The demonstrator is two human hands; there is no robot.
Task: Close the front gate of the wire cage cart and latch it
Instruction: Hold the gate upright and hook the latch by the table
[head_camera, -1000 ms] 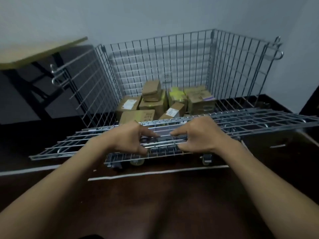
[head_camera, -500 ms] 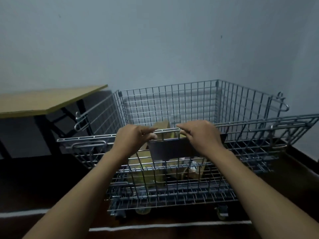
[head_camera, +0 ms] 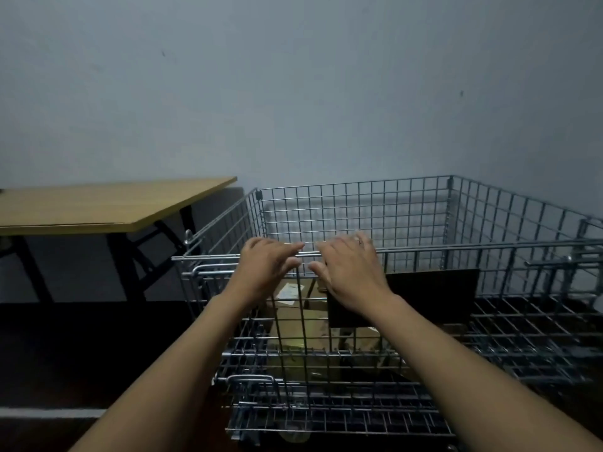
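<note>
The wire cage cart (head_camera: 359, 203) stands against the wall with cardboard boxes (head_camera: 293, 324) on its floor. Its front gate (head_camera: 424, 251) is raised nearly upright in front of me, and a dark plate (head_camera: 434, 288) hangs on its mesh. My left hand (head_camera: 264, 265) and my right hand (head_camera: 352, 272) sit side by side on the gate's top rail, fingers over the wire and thumbs under it. A wire latch loop (head_camera: 208, 269) shows at the gate's left end, beside the cart's left wall. The right end of the gate runs out of view.
A wooden table (head_camera: 98, 203) on black legs stands to the left of the cart, close to its left wall. A white line (head_camera: 49, 412) crosses the dark floor at the lower left. The grey wall rises behind the cart.
The gate has swung up from lying flat at the cart's front to nearly upright, both hands riding up with its top rail. My view has risen and shifted left.
</note>
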